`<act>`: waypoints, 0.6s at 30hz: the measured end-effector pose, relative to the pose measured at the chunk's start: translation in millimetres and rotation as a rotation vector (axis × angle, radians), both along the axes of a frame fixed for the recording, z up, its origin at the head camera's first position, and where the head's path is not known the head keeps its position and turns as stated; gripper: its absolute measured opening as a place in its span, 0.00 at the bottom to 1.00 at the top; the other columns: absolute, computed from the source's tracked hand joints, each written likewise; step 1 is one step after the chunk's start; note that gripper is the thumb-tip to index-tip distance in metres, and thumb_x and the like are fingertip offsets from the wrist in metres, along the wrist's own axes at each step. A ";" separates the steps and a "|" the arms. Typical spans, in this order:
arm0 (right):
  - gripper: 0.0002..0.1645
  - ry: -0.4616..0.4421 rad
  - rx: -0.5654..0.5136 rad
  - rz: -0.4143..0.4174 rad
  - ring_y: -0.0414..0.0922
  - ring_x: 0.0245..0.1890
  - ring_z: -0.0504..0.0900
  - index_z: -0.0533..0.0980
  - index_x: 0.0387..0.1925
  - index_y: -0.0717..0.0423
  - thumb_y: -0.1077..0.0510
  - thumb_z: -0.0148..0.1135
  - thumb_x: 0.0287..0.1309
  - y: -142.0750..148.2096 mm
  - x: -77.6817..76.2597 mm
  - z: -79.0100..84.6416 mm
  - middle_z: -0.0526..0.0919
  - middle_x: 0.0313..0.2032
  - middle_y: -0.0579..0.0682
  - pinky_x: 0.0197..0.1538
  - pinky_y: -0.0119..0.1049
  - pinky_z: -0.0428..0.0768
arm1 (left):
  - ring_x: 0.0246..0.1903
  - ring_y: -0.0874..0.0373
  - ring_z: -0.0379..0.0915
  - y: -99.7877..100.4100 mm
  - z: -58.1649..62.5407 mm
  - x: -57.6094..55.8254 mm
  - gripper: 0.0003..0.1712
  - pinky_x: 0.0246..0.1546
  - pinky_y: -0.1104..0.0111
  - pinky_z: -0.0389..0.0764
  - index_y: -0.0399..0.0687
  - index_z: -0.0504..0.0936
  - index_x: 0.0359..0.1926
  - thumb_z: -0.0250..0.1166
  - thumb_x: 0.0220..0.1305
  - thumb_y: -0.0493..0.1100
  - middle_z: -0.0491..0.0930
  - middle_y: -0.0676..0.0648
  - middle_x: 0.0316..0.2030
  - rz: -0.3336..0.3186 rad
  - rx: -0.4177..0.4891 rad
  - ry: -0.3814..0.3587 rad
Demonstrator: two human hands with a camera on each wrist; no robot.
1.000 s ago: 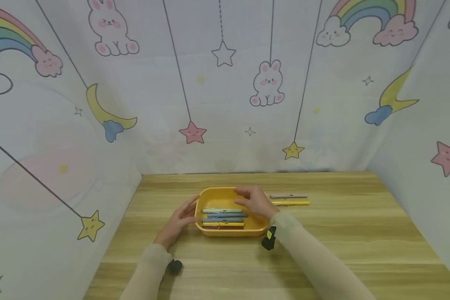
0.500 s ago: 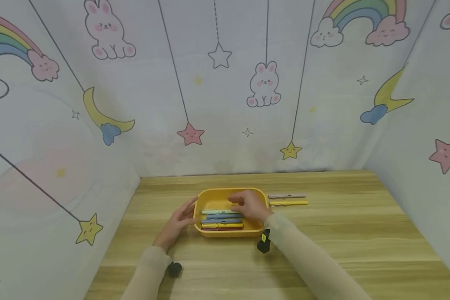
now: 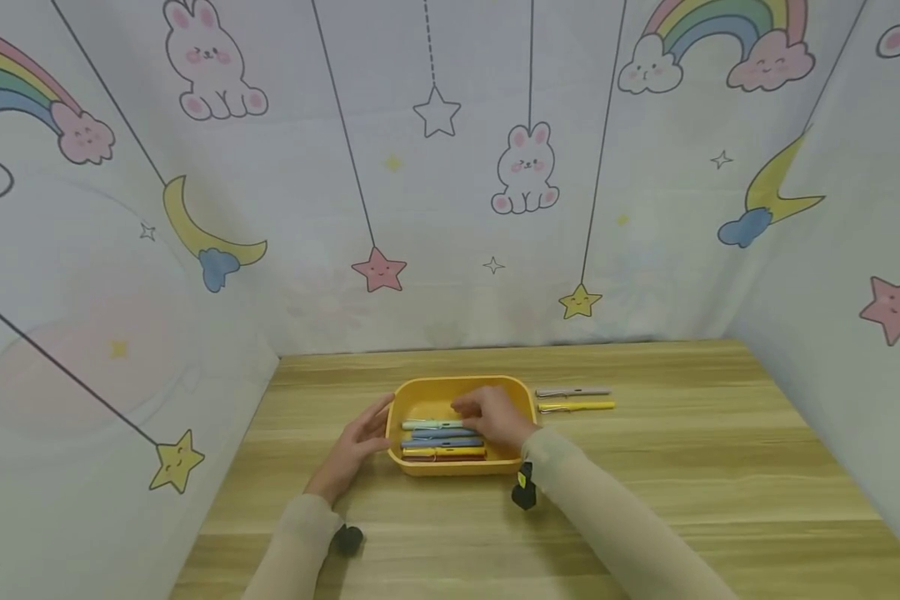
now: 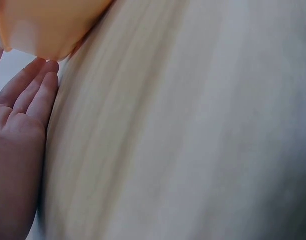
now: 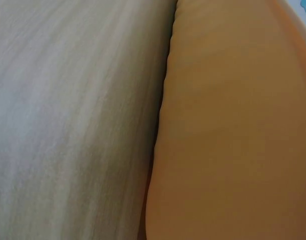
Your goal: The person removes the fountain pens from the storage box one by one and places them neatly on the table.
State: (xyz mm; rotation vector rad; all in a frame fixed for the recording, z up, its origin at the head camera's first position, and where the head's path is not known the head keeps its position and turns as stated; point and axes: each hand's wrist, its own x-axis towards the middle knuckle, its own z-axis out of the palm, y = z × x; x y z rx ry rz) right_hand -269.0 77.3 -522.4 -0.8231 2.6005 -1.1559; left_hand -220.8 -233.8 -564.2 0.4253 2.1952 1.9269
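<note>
A yellow tray point(image 3: 450, 468) stands on the table, holding several clip pens side by side: a mint green pen point(image 3: 423, 425), blue ones, a yellow pen point(image 3: 442, 452) and a dark red pen point(image 3: 442, 458). My left hand point(image 3: 348, 454) touches the tray's left end with nearly straight fingers point(image 4: 42, 100). Inside the tray, my right hand point(image 3: 498, 417) reaches down over the right end of the mint green pen. Its fingertips and thumb are partly hidden, so a grip cannot be confirmed. Only the tray's outer wall point(image 5: 233, 125) and the table show in the right wrist view.
Two more pens, a grey pen point(image 3: 573, 392) and a yellow pen point(image 3: 577, 407), lie on the wooden table point(image 3: 645, 500) just right of the tray. A patterned curtain point(image 3: 450, 317) rises behind the table's back edge.
My right hand has moved left and lower into the tray, toward the mint green pen. My left hand stays at the tray's left end. The view has shifted slightly.
</note>
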 end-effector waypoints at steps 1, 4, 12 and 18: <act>0.21 0.007 0.008 0.001 0.51 0.54 0.89 0.83 0.60 0.63 0.69 0.67 0.67 -0.3 -0.1 -0.4 0.89 0.55 0.55 0.56 0.44 0.87 | 0.78 0.41 0.58 -0.1 0.2 0.1 0.43 0.77 0.52 0.59 0.60 0.60 0.83 0.65 0.72 0.36 0.60 0.38 0.79 0.000 -0.001 0.001; 0.20 0.008 0.013 -0.003 0.52 0.51 0.90 0.84 0.58 0.64 0.71 0.68 0.65 -1.2 0.0 -1.0 0.90 0.52 0.56 0.54 0.44 0.87 | 0.78 0.41 0.57 -0.1 0.8 0.9 0.43 0.77 0.48 0.56 0.60 0.60 0.83 0.64 0.72 0.36 0.60 0.38 0.79 -0.001 0.001 -0.001; 0.21 -0.029 0.009 -0.020 0.52 0.52 0.90 0.84 0.57 0.64 0.73 0.68 0.63 -2.2 -1.7 -3.8 0.90 0.51 0.57 0.53 0.45 0.88 | 0.78 0.41 0.57 0.0 2.6 2.4 0.43 0.76 0.56 0.60 0.59 0.59 0.83 0.64 0.72 0.36 0.59 0.38 0.80 0.001 0.003 -0.015; 0.23 -0.002 0.057 -0.014 0.52 0.53 0.89 0.84 0.57 0.64 0.74 0.70 0.60 -3.3 -0.1 -2.6 0.90 0.53 0.56 0.55 0.45 0.87 | 0.78 0.41 0.57 0.6 3.8 2.4 0.43 0.77 0.50 0.57 0.60 0.59 0.83 0.64 0.72 0.35 0.59 0.38 0.80 -0.008 0.019 -0.027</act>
